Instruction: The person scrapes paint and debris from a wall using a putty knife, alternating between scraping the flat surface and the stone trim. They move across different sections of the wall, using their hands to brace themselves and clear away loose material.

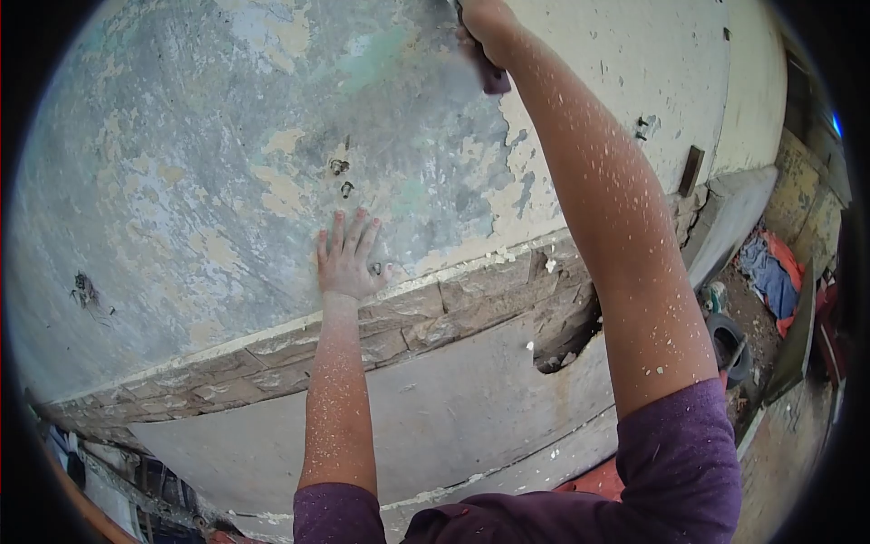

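My left hand [349, 265] lies flat against the wall [208, 181], fingers spread, just above a ledge of rough stone. It is pale with dust and holds nothing. Up at the top edge of the view, my right hand [489, 32] is wrapped round a scraper [496, 82] with a dark reddish handle; its working end is mostly cut off by the frame. The wall surface around both hands is patchy grey-blue, with cream paint [616, 54] still on the right side and a ragged paint edge between. Light flakes cover both forearms.
A rough stone band [408, 322] runs below the painted wall, with a dark broken hole [569, 349] under it. Plugs or bolts [340, 167] stick out above my left hand. At right lie blue and orange cloth [770, 272] and a tire [728, 349].
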### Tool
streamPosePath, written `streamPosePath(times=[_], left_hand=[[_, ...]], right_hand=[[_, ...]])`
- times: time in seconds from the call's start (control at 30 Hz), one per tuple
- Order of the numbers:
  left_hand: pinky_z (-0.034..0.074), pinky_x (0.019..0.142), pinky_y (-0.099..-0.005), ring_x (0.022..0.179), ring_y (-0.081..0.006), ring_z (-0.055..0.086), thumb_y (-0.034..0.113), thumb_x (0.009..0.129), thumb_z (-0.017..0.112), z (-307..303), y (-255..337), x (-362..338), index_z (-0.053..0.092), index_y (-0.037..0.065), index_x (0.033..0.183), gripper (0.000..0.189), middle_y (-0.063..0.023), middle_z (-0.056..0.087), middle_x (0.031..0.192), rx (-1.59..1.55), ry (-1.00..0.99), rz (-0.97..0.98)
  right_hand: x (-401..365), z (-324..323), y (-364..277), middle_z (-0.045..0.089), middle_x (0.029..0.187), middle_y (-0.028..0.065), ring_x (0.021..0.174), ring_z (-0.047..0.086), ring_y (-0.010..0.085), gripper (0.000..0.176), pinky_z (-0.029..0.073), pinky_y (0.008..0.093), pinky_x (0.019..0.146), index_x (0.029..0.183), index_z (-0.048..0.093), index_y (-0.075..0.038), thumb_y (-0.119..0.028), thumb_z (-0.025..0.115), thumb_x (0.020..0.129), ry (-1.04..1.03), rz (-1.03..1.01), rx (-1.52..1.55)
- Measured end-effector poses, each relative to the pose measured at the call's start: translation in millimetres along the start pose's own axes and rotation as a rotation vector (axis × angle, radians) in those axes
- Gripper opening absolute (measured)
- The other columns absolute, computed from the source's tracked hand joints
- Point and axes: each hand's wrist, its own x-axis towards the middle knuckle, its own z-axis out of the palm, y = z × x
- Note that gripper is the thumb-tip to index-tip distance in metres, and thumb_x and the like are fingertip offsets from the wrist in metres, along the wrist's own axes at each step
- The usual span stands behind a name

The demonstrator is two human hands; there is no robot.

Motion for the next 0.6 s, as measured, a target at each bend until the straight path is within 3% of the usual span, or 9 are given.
streamPosePath(times=[0.03,0.13,0.2,0.27,0.33,0.4,0.53,0.6], left_hand=[[0.006,0.115,-0.0511,0.145,-0.0253,0.007,0.050,0.068,0.063,3.3,-0.9,2.9,0.030,0.030,0.145,0.086,0.0037,0.016,0.156,-0.009,0.073,0.018],[0.008,0.115,-0.0530,0.144,-0.0278,0.010,0.048,0.064,0.065,3.9,2.1,0.8,0.034,0.027,0.144,0.088,0.0007,0.020,0.155,-0.034,0.120,0.038],[0.008,0.115,-0.0532,0.144,-0.0279,0.009,0.047,0.064,0.065,1.0,-1.3,3.2,0.034,0.028,0.144,0.088,0.0007,0.020,0.155,-0.028,0.098,0.039],[0.004,0.116,-0.0492,0.145,-0.0227,0.004,0.052,0.074,0.059,-4.5,1.1,2.2,0.024,0.033,0.147,0.084,0.0068,0.010,0.157,-0.001,-0.006,0.002],[0.004,0.116,-0.0494,0.145,-0.0227,0.004,0.051,0.073,0.060,-3.2,-0.6,5.2,0.025,0.033,0.147,0.083,0.0066,0.011,0.157,-0.003,0.008,-0.003],[0.004,0.116,-0.0495,0.145,-0.0226,0.004,0.051,0.072,0.060,-0.2,2.1,-2.7,0.027,0.033,0.146,0.083,0.0065,0.012,0.157,-0.019,-0.004,0.001],[0.007,0.116,-0.0501,0.145,-0.0228,0.005,0.050,0.071,0.062,-0.6,2.6,-0.2,0.030,0.032,0.145,0.083,0.0063,0.014,0.156,-0.037,0.049,0.006],[0.008,0.116,-0.0502,0.145,-0.0229,0.006,0.049,0.070,0.062,-0.5,0.6,4.5,0.031,0.032,0.145,0.083,0.0064,0.015,0.156,-0.026,0.062,0.007]], right_hand=[[-26.8,-1.1,9.7,0.044,0.056,0.0019,0.042,0.043,0.0132,0.045,0.040,0.0321,0.042,0.074,0.044,-0.007,-0.046,0.047,0.094,0.024,0.147,0.016],[-63.5,-8.5,56.2,0.045,0.056,0.0017,0.041,0.040,0.0135,0.049,0.037,0.0330,0.042,0.070,0.044,-0.009,-0.052,0.050,0.093,0.141,0.346,-0.045],[-48.8,-13.1,53.1,0.048,0.058,0.0055,0.042,0.046,0.0170,0.048,0.041,0.0353,0.042,0.081,0.050,-0.001,-0.047,0.049,0.094,0.138,0.339,-0.059],[-22.1,-17.9,25.5,0.047,0.059,0.0042,0.042,0.045,0.0156,0.048,0.042,0.0346,0.043,0.079,0.048,-0.005,-0.050,0.047,0.094,0.160,0.222,0.074],[-3.2,-27.5,13.2,0.047,0.059,0.0033,0.042,0.045,0.0141,0.046,0.044,0.0329,0.045,0.076,0.046,-0.009,-0.051,0.045,0.095,0.093,0.192,0.053],[-26.7,-27.2,34.5,0.042,0.055,-0.0008,0.042,0.039,0.0117,0.044,0.038,0.0309,0.042,0.075,0.043,-0.010,-0.049,0.046,0.095,0.088,0.246,0.105],[-124.9,-10.2,112.1,0.040,0.054,0.0009,0.040,0.039,0.0139,0.045,0.037,0.0321,0.041,0.074,0.045,-0.008,-0.048,0.047,0.095,0.094,0.427,-0.041],[-113.1,-6.4,110.0,0.040,0.054,0.0012,0.040,0.039,0.0140,0.045,0.036,0.0322,0.041,0.073,0.044,-0.008,-0.048,0.047,0.095,0.127,0.424,0.036]])
